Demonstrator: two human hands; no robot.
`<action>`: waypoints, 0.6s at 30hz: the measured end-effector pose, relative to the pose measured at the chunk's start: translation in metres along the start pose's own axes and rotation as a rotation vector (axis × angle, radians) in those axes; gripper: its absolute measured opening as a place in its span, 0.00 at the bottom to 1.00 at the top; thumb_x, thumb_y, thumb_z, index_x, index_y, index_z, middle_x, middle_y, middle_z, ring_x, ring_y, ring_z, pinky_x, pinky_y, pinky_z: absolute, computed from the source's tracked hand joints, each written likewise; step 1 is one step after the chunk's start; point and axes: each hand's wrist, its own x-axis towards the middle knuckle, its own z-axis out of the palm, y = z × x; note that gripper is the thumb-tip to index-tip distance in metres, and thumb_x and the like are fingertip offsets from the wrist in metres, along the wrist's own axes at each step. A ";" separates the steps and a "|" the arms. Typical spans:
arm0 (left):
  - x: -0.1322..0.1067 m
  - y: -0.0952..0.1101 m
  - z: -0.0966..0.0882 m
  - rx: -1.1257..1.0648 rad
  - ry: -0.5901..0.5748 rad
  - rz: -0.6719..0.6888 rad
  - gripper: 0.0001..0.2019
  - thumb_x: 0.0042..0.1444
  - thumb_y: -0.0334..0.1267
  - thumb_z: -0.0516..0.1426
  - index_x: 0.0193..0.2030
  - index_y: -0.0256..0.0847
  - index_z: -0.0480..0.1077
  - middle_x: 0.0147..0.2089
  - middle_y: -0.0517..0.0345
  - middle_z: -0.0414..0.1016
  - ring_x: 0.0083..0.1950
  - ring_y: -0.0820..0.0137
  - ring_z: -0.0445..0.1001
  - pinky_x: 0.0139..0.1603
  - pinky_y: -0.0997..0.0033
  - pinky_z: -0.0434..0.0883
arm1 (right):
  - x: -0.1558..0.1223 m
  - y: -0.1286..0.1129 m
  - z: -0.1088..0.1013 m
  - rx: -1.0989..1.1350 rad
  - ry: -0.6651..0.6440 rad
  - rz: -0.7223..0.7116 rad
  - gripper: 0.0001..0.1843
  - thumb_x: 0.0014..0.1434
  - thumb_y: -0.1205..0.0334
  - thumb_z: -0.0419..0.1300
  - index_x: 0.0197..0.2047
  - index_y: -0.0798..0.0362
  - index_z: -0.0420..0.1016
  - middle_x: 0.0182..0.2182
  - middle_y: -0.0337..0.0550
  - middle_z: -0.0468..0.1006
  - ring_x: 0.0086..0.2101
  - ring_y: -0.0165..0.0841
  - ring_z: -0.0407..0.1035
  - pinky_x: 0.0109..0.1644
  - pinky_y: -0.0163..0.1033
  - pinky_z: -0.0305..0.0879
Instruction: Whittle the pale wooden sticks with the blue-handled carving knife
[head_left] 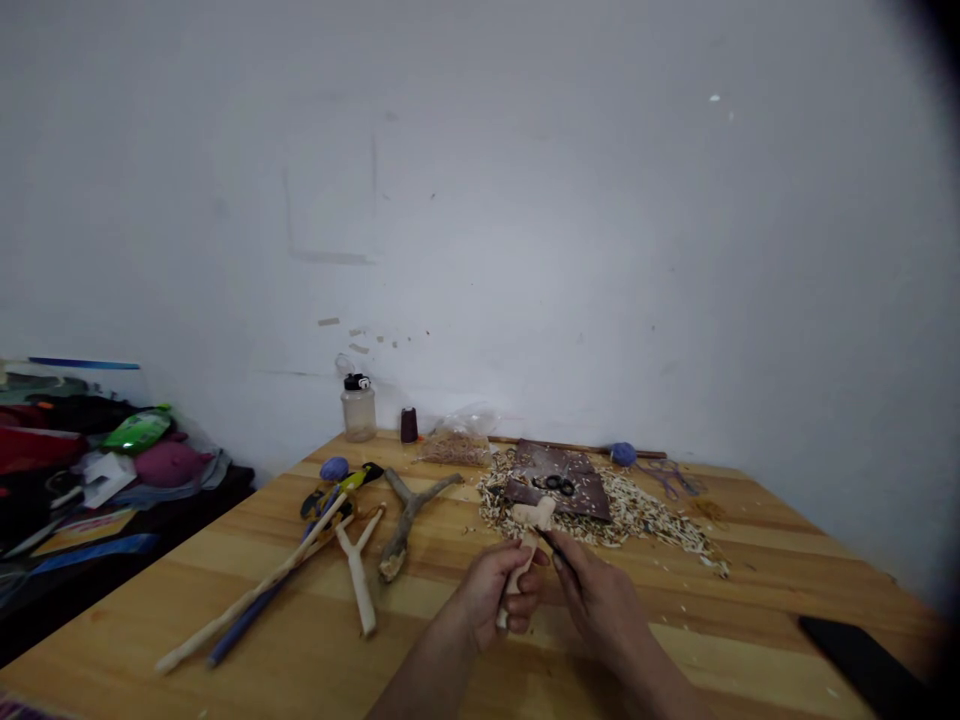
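My left hand is closed round the handle of a pale carved wooden piece, whose wider, hammer-like head sticks out above the fist. My right hand is closed on a slim dark carving knife, its tip against or very near the wood just below the head. The blade is too small to make out clearly. Behind the hands lie a heap of wood shavings and dark sandpaper sheets, with black-handled scissors on top.
To the left lie a peeled forked stick, a barked forked branch and a long pale stick. A bottle, thread spool and bag of shavings stand along the wall. A black flat object lies right.
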 end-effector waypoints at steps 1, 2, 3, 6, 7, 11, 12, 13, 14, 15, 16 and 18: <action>-0.001 0.000 0.001 0.003 0.000 0.000 0.08 0.50 0.40 0.55 0.36 0.39 0.66 0.19 0.70 0.55 0.13 0.84 0.47 0.15 0.80 0.40 | 0.000 -0.001 -0.001 0.004 -0.008 0.000 0.21 0.65 0.60 0.42 0.59 0.46 0.62 0.42 0.44 0.78 0.35 0.35 0.75 0.35 0.37 0.67; -0.001 0.001 0.001 0.006 0.001 0.000 0.08 0.50 0.40 0.55 0.36 0.39 0.66 0.19 0.70 0.55 0.13 0.84 0.47 0.15 0.80 0.40 | 0.000 -0.002 -0.002 0.006 -0.014 0.000 0.21 0.65 0.60 0.42 0.59 0.46 0.62 0.42 0.45 0.78 0.35 0.35 0.75 0.35 0.36 0.67; -0.001 0.001 0.001 0.011 0.002 -0.001 0.09 0.50 0.40 0.55 0.36 0.39 0.66 0.19 0.70 0.54 0.13 0.84 0.47 0.15 0.80 0.40 | 0.000 -0.002 -0.002 0.005 -0.020 -0.001 0.21 0.65 0.60 0.42 0.59 0.46 0.61 0.43 0.45 0.78 0.35 0.35 0.75 0.35 0.37 0.66; -0.001 0.001 0.001 0.034 0.004 -0.004 0.09 0.50 0.41 0.55 0.36 0.39 0.66 0.18 0.71 0.54 0.13 0.84 0.46 0.15 0.79 0.40 | 0.000 -0.003 -0.002 -0.026 -0.026 0.002 0.22 0.65 0.61 0.41 0.59 0.47 0.61 0.43 0.47 0.77 0.35 0.35 0.74 0.35 0.37 0.66; -0.001 0.001 0.001 0.045 0.005 -0.004 0.09 0.50 0.41 0.55 0.36 0.39 0.66 0.18 0.71 0.53 0.13 0.84 0.45 0.15 0.79 0.40 | 0.000 -0.003 -0.001 -0.043 -0.027 0.004 0.22 0.65 0.61 0.41 0.60 0.47 0.61 0.43 0.47 0.77 0.35 0.35 0.74 0.35 0.37 0.66; -0.003 0.001 0.003 0.107 0.017 0.007 0.10 0.49 0.43 0.54 0.36 0.39 0.65 0.18 0.72 0.52 0.13 0.83 0.44 0.15 0.79 0.40 | -0.002 -0.005 0.003 -0.125 -0.038 0.027 0.22 0.65 0.62 0.41 0.60 0.47 0.59 0.43 0.47 0.76 0.33 0.35 0.74 0.33 0.36 0.64; -0.003 0.001 0.004 0.131 0.026 0.016 0.10 0.49 0.43 0.54 0.36 0.39 0.64 0.18 0.72 0.51 0.13 0.84 0.44 0.15 0.80 0.40 | -0.002 -0.006 0.003 -0.161 -0.043 0.037 0.22 0.65 0.62 0.41 0.60 0.47 0.59 0.43 0.47 0.76 0.33 0.35 0.74 0.32 0.35 0.63; -0.004 0.000 0.005 0.158 0.040 0.028 0.10 0.49 0.43 0.55 0.35 0.40 0.63 0.18 0.73 0.51 0.13 0.84 0.44 0.15 0.80 0.40 | -0.002 -0.008 0.003 -0.204 -0.050 0.047 0.21 0.65 0.63 0.41 0.60 0.47 0.59 0.42 0.46 0.77 0.32 0.35 0.74 0.30 0.35 0.62; -0.004 -0.001 0.006 0.190 0.059 0.043 0.10 0.49 0.43 0.55 0.34 0.41 0.62 0.19 0.73 0.51 0.13 0.84 0.44 0.15 0.80 0.40 | -0.003 -0.010 0.003 -0.252 -0.058 0.057 0.21 0.64 0.63 0.42 0.59 0.47 0.60 0.41 0.46 0.77 0.31 0.36 0.74 0.28 0.35 0.60; -0.004 -0.002 0.007 0.226 0.083 0.060 0.10 0.49 0.43 0.56 0.33 0.42 0.60 0.18 0.73 0.52 0.13 0.84 0.45 0.15 0.81 0.41 | -0.003 -0.013 0.002 -0.298 -0.066 0.067 0.21 0.64 0.64 0.43 0.58 0.47 0.61 0.39 0.46 0.77 0.30 0.36 0.74 0.27 0.35 0.58; -0.004 -0.004 0.008 0.263 0.108 0.078 0.10 0.49 0.43 0.56 0.32 0.42 0.59 0.18 0.74 0.52 0.13 0.84 0.45 0.14 0.81 0.41 | -0.003 -0.015 0.002 -0.338 -0.074 0.075 0.21 0.63 0.66 0.43 0.57 0.48 0.61 0.38 0.45 0.77 0.29 0.36 0.73 0.26 0.35 0.57; -0.002 -0.007 0.008 0.339 0.152 0.109 0.10 0.50 0.42 0.56 0.31 0.43 0.57 0.18 0.74 0.53 0.13 0.83 0.46 0.14 0.82 0.42 | -0.003 -0.019 0.001 -0.383 -0.086 0.081 0.21 0.62 0.68 0.44 0.56 0.48 0.62 0.35 0.44 0.77 0.28 0.35 0.73 0.25 0.35 0.54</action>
